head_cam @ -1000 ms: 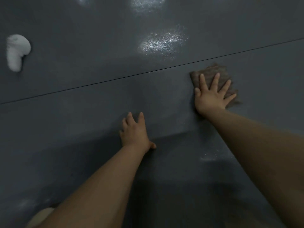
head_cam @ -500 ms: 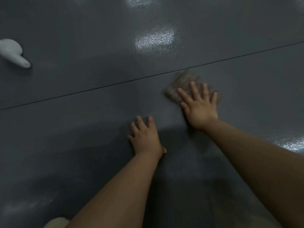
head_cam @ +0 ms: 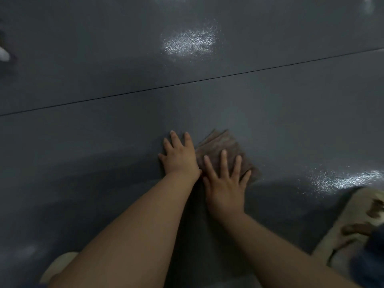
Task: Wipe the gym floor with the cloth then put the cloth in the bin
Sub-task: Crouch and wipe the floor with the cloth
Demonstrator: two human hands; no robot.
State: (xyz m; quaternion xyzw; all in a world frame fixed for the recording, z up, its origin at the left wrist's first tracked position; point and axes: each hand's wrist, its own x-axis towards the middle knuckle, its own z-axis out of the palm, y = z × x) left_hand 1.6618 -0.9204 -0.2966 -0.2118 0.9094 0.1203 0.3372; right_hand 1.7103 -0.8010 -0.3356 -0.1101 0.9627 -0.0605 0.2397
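A person's right hand (head_cam: pixel 225 185) lay flat on a folded brown cloth (head_cam: pixel 226 151) on the dark grey gym floor (head_cam: pixel 104 142), fingers straight and spread, pressing the fabric down rather than curling round it. The cloth sat low of centre in the head view, its far corners fanning out beyond the fingertips and one edge showing past the little finger. The left hand (head_cam: pixel 179 157) rested palm down on the bare floor just beside the cloth's left edge, fingers straight and relaxed, holding nothing; whether it touched the fabric could not be told. The two hands lay side by side, the left thumb close against the right hand's thumb side. Both bare forearms reached in from the lower edge of the picture.

A thin dark seam (head_cam: pixel 187 82) ran across the floor beyond the hands, rising toward the right. Bright patches of reflected light (head_cam: pixel 189 43) shone on the floor's pebbled surface above the seam, and another at right. A pale shoe (head_cam: pixel 351 223) with brown markings stood at the lower right, and a pale rounded shape, partly hidden, showed under the left forearm. A small white object (head_cam: pixel 3 54) sat at the far left edge, too cropped to identify.
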